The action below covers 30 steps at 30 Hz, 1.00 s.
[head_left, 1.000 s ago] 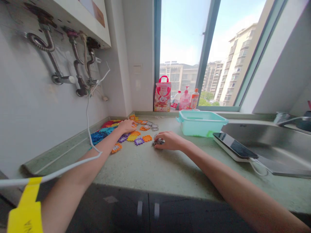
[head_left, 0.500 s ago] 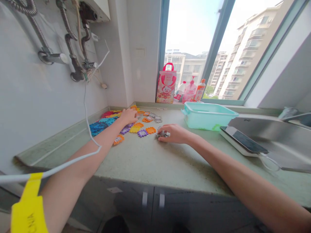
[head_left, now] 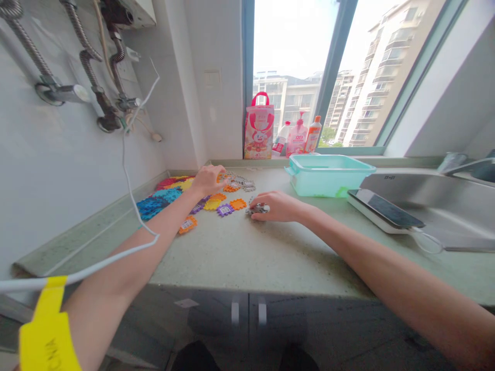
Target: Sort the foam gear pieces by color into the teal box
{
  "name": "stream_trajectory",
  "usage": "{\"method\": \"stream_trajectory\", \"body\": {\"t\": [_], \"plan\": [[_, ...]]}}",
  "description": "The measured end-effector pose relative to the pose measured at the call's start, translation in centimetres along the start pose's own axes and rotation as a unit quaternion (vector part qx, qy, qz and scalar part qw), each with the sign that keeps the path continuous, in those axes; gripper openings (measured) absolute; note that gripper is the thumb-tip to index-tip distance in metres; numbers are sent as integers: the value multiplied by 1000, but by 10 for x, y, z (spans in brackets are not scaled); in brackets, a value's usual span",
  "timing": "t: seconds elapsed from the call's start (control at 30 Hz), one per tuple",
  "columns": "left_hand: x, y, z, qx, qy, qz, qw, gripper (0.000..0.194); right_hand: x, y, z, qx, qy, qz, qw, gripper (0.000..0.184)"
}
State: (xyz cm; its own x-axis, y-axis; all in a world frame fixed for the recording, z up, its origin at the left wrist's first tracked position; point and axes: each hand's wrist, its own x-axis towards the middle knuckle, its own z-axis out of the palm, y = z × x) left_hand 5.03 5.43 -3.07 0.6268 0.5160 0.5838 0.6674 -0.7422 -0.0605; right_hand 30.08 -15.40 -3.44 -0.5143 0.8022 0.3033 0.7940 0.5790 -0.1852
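Cable [head_left: 116, 259] runs across the left forearm up close, an orange notched piece [head_left: 188, 224] lies on the counter [head_left: 216, 257], and the right hand [head_left: 278, 205] has its fingers closed around some grey pieces [head_left: 255, 209], just right of a purple piece [head_left: 225, 209]. Farther back, the left hand [head_left: 208, 179] bends over the colourful spread, another orange piece [head_left: 221, 177] at its fingertips, pinched or merely touched, can't tell; a pink bag [head_left: 258, 134] stands behind at the window.
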Motion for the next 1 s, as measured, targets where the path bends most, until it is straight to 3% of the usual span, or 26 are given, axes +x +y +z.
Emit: {"method": "stream_trajectory", "body": {"t": [0.13, 0.3, 0.47, 0.67, 0.87, 1.0], "plan": [[3, 11, 6, -49, -37, 17, 998, 48, -1, 1, 1, -5, 4, 1, 1000, 28], [-3, 4, 14, -61, -137, 10, 989, 36, -1, 4, 2, -5, 9, -12, 1000, 27], [-5, 1, 17, -111, -142, 48, 982, 36, -1, 3, 2, -7, 10, -9, 1000, 26], [-1, 0, 20, -67, -162, 76, 982, 45, -1, 2, 1, 4, 15, -4, 1000, 24], [-4, 1, 17, -48, -127, 96, 986, 33, 0, 0, -1, -1, 4, 2, 1000, 26], [-4, 3, 12, -23, -136, 79, 987, 31, 0, -1, -1, -2, 4, 3, 1000, 25]]}}
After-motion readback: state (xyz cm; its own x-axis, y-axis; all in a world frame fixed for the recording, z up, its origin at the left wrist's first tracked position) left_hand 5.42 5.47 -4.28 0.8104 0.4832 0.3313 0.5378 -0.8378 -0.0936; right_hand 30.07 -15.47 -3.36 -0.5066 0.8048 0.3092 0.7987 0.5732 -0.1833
